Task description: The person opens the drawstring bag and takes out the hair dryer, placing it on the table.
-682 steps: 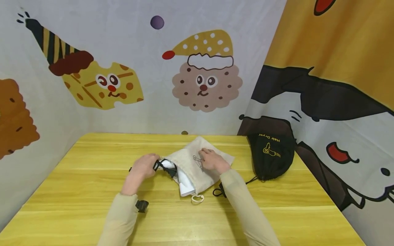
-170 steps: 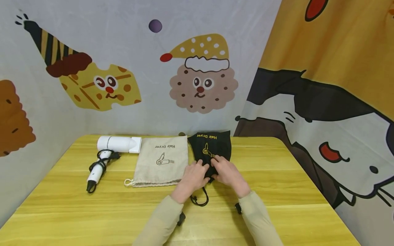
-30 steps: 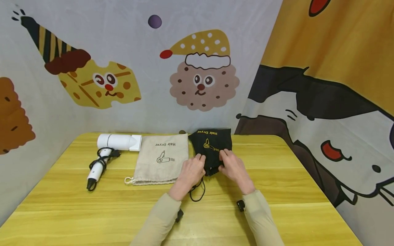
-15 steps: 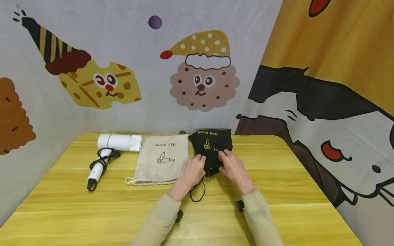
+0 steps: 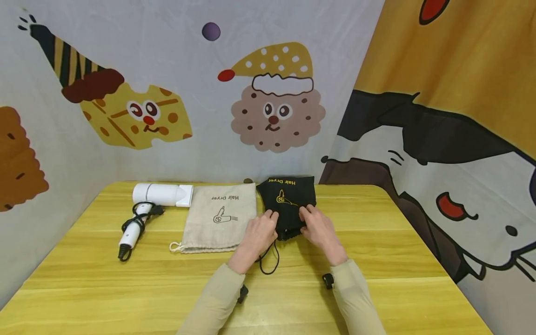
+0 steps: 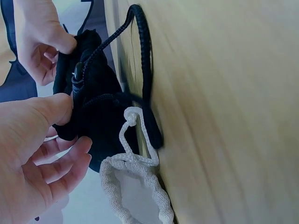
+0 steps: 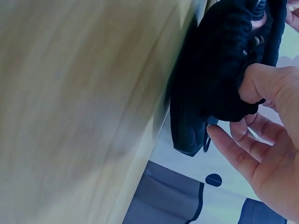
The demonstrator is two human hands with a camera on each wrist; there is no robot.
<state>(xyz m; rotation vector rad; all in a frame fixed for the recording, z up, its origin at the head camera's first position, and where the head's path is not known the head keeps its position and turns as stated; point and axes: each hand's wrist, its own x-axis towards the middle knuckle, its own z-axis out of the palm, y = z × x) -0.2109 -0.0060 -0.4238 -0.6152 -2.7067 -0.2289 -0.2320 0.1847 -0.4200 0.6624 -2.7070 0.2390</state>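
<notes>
In the head view my left hand (image 5: 260,230) and right hand (image 5: 319,228) are at either side of the mouth of a black drawstring bag (image 5: 289,202), printed "Hair Dryer". Thumb and fingers of each hand pinch the gathered rim, as both wrist views show. A black drawcord (image 6: 147,70) loops from the mouth onto the table. Something dark and ribbed, like a cable end (image 7: 258,10), shows in the mouth; the rest of the contents is hidden. To the left lies a flat beige drawstring bag (image 5: 219,218), and beyond it a white hair dryer (image 5: 161,194) with its black cord wound round the handle.
All of it lies on a yellow wooden table (image 5: 125,298). A cartoon-printed cloth wall (image 5: 209,116) rises behind the table's far edge, and another stands at the right. The beige bag's white cord loop (image 6: 128,135) sticks out near my left hand.
Since the oldest frame, the white hair dryer has come out of the beige bag to the left, and the black bag has moved from the right to the middle. The last second shows almost no movement.
</notes>
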